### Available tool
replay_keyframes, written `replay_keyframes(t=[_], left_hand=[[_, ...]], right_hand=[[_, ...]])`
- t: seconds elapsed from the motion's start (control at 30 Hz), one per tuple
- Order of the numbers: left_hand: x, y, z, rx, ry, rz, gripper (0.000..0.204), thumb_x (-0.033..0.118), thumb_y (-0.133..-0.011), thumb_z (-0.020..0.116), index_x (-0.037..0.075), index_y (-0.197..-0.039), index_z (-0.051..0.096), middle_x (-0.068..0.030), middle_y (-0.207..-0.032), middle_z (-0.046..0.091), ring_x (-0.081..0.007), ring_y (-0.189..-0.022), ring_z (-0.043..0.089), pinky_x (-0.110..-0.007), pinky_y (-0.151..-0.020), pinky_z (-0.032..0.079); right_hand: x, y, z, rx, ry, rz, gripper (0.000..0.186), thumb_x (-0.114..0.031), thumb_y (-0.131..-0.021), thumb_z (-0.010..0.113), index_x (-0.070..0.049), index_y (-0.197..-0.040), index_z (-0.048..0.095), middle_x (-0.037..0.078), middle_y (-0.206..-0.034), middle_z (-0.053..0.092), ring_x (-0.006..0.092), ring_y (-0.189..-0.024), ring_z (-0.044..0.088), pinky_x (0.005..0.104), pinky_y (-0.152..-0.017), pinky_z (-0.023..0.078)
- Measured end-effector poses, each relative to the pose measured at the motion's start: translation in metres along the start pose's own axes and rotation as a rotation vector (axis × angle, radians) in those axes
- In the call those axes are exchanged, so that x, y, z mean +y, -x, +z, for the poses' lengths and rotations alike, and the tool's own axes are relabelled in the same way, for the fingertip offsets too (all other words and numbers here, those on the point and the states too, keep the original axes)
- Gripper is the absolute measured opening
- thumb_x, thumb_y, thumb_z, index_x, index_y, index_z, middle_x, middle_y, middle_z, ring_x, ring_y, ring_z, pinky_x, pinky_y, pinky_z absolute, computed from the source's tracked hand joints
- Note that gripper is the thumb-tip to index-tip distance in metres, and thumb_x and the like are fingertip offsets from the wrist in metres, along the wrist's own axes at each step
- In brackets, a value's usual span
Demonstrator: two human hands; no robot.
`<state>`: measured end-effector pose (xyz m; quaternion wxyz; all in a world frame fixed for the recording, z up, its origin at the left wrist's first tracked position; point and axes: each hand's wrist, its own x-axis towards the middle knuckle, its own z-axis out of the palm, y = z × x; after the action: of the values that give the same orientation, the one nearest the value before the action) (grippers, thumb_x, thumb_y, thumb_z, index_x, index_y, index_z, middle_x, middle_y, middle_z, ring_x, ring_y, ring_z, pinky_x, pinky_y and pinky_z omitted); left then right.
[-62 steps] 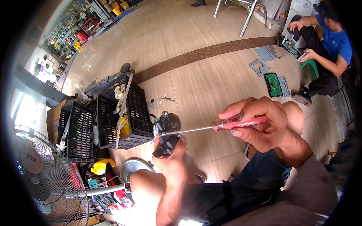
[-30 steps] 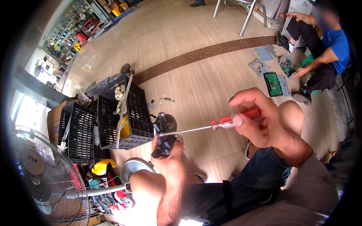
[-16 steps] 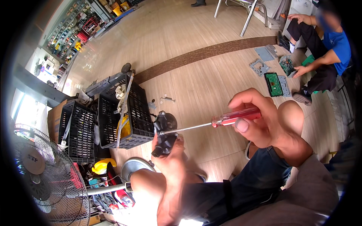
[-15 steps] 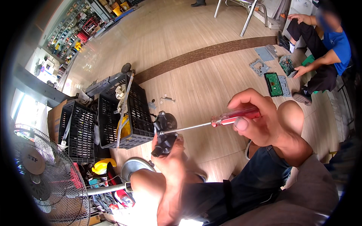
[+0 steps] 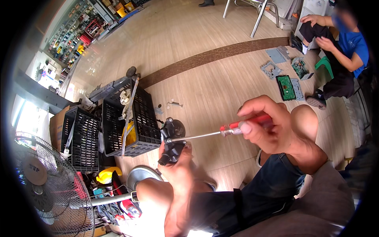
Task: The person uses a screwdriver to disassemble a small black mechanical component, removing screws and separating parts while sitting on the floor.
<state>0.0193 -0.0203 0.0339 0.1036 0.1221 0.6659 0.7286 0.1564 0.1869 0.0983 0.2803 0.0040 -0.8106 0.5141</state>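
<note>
A black plastic part [image 5: 172,134] with a round housing sits in my left hand [image 5: 179,166], its fingers wrapped round the lower end. Several screw heads show on its face. My right hand [image 5: 272,128] is closed on the red handle of a screwdriver [image 5: 205,135]. The long metal shaft runs leftward, nearly level, and its tip meets a screw spot on the part's near side. What lies under the left palm is hidden.
Black plastic crates [image 5: 130,118] with odd parts stand at left, near a fan [image 5: 39,177] and a metal bowl [image 5: 144,175]. A green circuit board [image 5: 286,87] and grey metal pieces lie at right before a seated person in blue [image 5: 353,49]. A metal-legged chair [image 5: 258,17] stands beyond.
The screwdriver handle has turned in my right fingers, while its tip stays on the black part. The seated person's lower hand has lifted away from the metal unit on the floor.
</note>
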Motion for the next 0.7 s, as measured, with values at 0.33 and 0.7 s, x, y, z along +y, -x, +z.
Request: replay_keyframes(t=[0.33, 0.7], left_hand=[[0.0, 0.0, -0.002, -0.001, -0.022, -0.006, 0.031, -0.004, -0.086, 0.073, -0.002, -0.116, 0.064, -0.0047, -0.089, 0.068, -0.0116, -0.071, 0.062, -0.026, -0.065, 0.053], [0.0, -0.002, -0.005, -0.024, 0.099, -0.094, 0.03, -0.004, -0.086, 0.075, 0.0, -0.114, 0.064, -0.0067, -0.089, 0.069, -0.0144, -0.071, 0.064, -0.029, -0.064, 0.055]], right_hand=[[-0.009, -0.001, 0.0, 0.083, 0.052, 0.064, 0.03, -0.017, -0.091, 0.078, -0.003, -0.113, 0.062, 0.007, -0.086, 0.077, 0.0121, -0.072, 0.073, 0.0246, -0.057, 0.052], [-0.003, -0.003, 0.008, 0.167, 0.08, -0.11, 0.025, -0.012, -0.087, 0.082, -0.003, -0.102, 0.064, 0.005, -0.078, 0.075, 0.0102, -0.071, 0.073, 0.0232, -0.058, 0.054]])
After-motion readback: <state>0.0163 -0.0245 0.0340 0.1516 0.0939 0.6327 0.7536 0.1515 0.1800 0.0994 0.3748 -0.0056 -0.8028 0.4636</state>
